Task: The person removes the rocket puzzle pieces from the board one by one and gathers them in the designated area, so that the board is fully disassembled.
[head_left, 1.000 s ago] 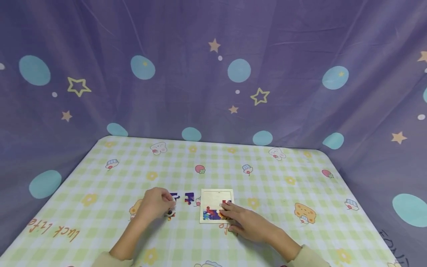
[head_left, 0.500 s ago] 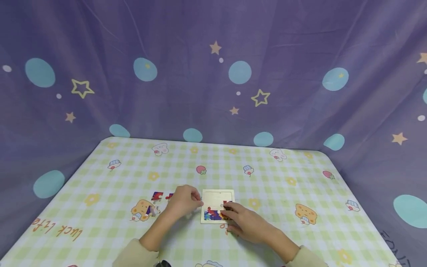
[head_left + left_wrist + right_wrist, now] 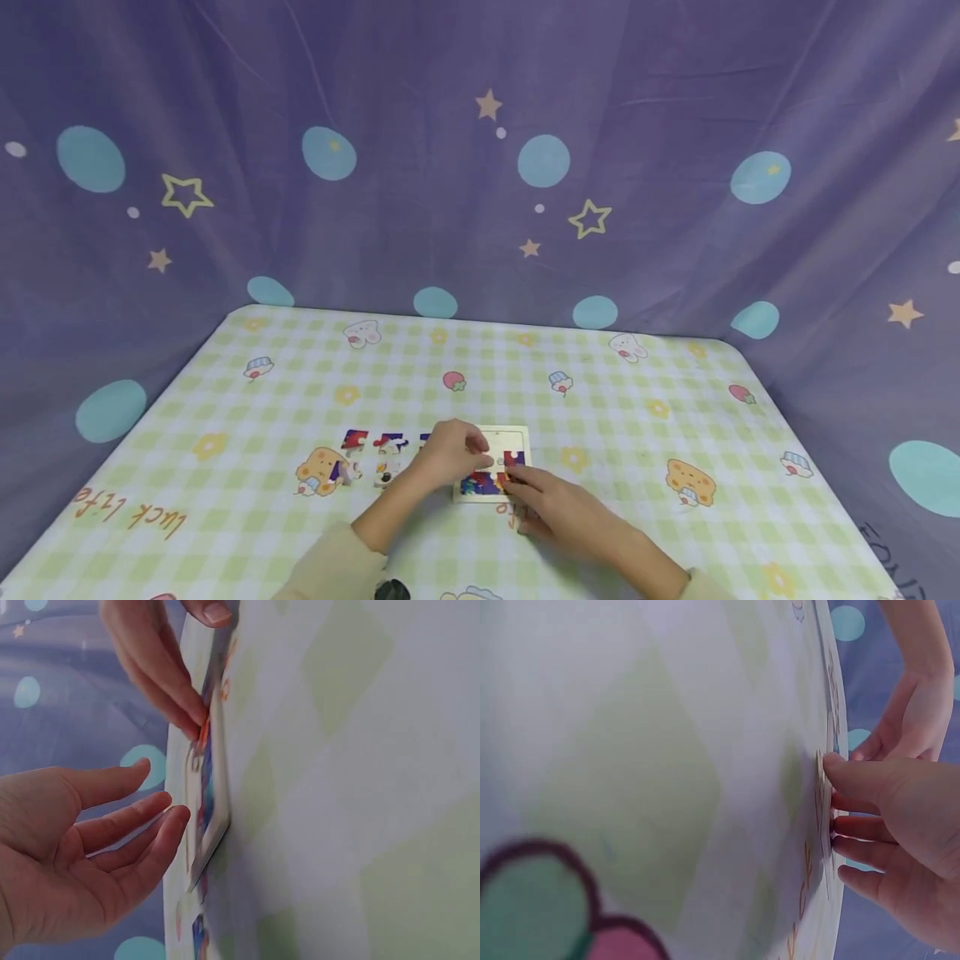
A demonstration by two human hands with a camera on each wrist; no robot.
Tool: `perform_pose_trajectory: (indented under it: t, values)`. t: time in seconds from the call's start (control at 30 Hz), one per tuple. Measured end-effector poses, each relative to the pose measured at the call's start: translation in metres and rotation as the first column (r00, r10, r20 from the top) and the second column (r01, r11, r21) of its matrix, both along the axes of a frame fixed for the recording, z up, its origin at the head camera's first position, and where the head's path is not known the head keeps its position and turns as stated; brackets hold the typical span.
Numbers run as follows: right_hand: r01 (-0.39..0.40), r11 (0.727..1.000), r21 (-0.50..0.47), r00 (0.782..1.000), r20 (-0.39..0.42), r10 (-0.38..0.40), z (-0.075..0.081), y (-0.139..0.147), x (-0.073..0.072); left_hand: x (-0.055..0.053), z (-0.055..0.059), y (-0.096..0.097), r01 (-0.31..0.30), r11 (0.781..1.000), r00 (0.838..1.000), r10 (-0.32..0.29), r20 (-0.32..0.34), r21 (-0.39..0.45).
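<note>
A pale wooden puzzle tray [image 3: 517, 437] lies on the table, with coloured jigsaw pieces [image 3: 480, 484] along its near side and right part. My left hand [image 3: 450, 454] is over the tray's left part. In the left wrist view, the fingers and thumb of this left hand [image 3: 112, 855] stand apart with nothing between them. My right hand [image 3: 562, 504] touches the tray's right side, its fingertips on the pieces there. Its thumb meets the tray's near edge in the right wrist view, where the right hand [image 3: 922, 832] has its fingers extended.
Left of the tray lie several loose jigsaw pieces, among them a red one [image 3: 355, 440] and a white and dark one [image 3: 385, 475]. My left forearm partly covers this group. A patterned purple curtain [image 3: 450, 167] hangs behind the checked tablecloth [image 3: 645, 375].
My left hand has moved right, from the loose pieces to over the tray, uncovering several of them. My right hand stays at the tray's right side.
</note>
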State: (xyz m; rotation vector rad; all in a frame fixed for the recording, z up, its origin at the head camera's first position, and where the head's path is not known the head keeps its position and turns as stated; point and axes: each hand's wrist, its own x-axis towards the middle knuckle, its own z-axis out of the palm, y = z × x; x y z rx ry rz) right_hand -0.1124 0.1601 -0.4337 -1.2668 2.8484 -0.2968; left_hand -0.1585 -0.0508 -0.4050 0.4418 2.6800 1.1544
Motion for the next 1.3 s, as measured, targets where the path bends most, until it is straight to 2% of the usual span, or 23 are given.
perform_pose_trajectory:
  t: [0.23,0.4,0.5,0.6,0.73,1.0,1.3]
  values:
    - [0.015,1.000,-0.009,1.000,0.015,-0.015,-0.001,0.001,0.007,0.003,-0.007,0.014,0.062,0.998,0.998,-0.062,-0.016,-0.021]
    - [0.046,0.999,-0.017,0.997,0.065,-0.045,0.002,0.001,0.008,0.004,-0.009,0.020,0.061,0.998,0.998,-0.062,-0.019,-0.027]
    - [0.064,0.998,-0.028,0.993,0.102,-0.060,0.004,0.001,0.008,0.003,-0.013,0.021,0.050,0.999,0.999,-0.050,-0.019,0.002]
    - [0.070,0.997,-0.034,0.991,0.118,-0.065,0.005,0.001,0.007,0.001,-0.016,0.021,0.033,0.998,0.999,-0.033,-0.004,0.056]
    - [0.061,0.997,-0.044,0.991,0.119,-0.056,0.003,0.001,0.006,-0.002,-0.018,0.019,-0.006,0.994,0.998,0.000,0.055,0.107]
    - [0.059,0.997,-0.056,0.988,0.145,-0.051,0.002,0.003,0.006,-0.001,-0.017,0.018,-0.099,0.984,0.988,0.080,0.130,0.147]
    - [0.062,0.995,-0.075,0.987,0.154,-0.050,0.001,0.004,0.007,0.001,-0.013,0.019,-0.152,0.971,0.978,0.122,0.168,0.182]
